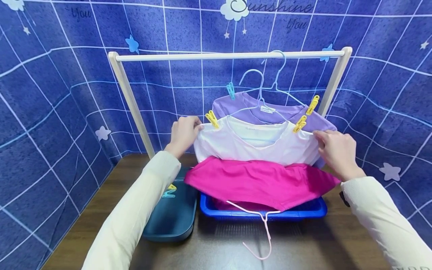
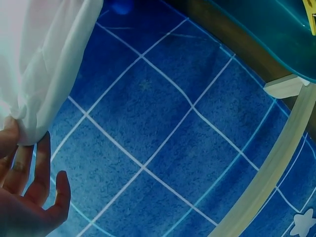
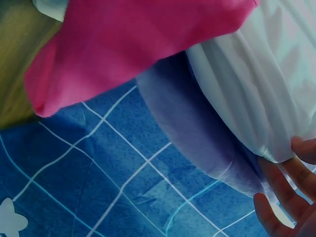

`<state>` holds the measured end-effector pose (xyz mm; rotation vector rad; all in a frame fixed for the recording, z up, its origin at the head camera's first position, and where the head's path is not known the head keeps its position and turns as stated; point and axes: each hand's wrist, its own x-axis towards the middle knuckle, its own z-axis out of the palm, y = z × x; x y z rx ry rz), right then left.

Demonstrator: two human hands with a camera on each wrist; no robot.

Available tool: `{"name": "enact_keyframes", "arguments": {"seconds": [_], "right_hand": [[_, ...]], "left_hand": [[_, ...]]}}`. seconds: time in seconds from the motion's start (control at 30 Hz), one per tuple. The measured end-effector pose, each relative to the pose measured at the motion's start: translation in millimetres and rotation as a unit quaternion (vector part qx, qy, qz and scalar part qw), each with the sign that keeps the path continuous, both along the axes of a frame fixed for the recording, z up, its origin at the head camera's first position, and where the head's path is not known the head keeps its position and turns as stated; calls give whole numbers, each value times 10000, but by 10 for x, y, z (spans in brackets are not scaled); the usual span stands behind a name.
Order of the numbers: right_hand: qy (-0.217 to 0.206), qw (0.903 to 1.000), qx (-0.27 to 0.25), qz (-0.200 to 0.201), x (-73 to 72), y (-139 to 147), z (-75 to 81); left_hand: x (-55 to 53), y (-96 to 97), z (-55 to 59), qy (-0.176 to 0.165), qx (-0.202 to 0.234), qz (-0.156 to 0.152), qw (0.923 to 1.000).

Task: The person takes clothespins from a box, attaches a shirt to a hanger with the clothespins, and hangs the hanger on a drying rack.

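A person in pale sleeves draws a white shirt (image 1: 246,152) wide by its sleeves, the left hand (image 1: 185,134) pinching one sleeve end between thumb and fingers at nine o'clock and the right hand (image 1: 338,152) pinching the other at three. Seen from the head camera, with the white shirt as the dial's center, yellow clips (image 1: 212,119) sit on its shoulders at ten and two, and its blue hanger (image 1: 262,84) points its hook toward twelve, the curve showing below the rail of a clothes rack (image 1: 202,56). Behind, at twelve, a purple shirt (image 1: 229,107) hangs from the rail on another blue hanger (image 1: 281,69), with a blue clip (image 1: 231,90) toward eleven and a yellow clip (image 1: 312,105) toward two. At six, a bright pink shirt (image 1: 249,180) spreads over a blue basket (image 1: 303,214), overlapping the white shirt's lower part in the view, its pink hanger (image 1: 266,228) jutting out with the hook toward the viewer. A dark teal tub (image 1: 168,221) with clips (image 1: 168,193) inside stands beside the basket at eight, both on a brown wooden table (image 1: 337,240), before a blue grid-patterned cloth (image 1: 67,112).
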<state>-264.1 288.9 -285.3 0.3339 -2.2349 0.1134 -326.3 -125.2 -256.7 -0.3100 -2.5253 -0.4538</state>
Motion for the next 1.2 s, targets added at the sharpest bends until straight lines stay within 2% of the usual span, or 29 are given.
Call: {"name": "enact_keyframes", "arguments": {"seconds": [0.4, 0.93, 1.2], "right_hand": [[-33, 9997, -154, -203, -26, -55, 125], [-29, 9990, -336, -305, -47, -111, 272], [-140, 9983, -423, -370, -55, -131, 331]], "left_hand": [[-42, 42, 169, 84, -42, 265, 9996], [-68, 64, 415, 116, 252, 446, 9986], [-119, 86, 499, 108, 293, 589, 9978]]}}
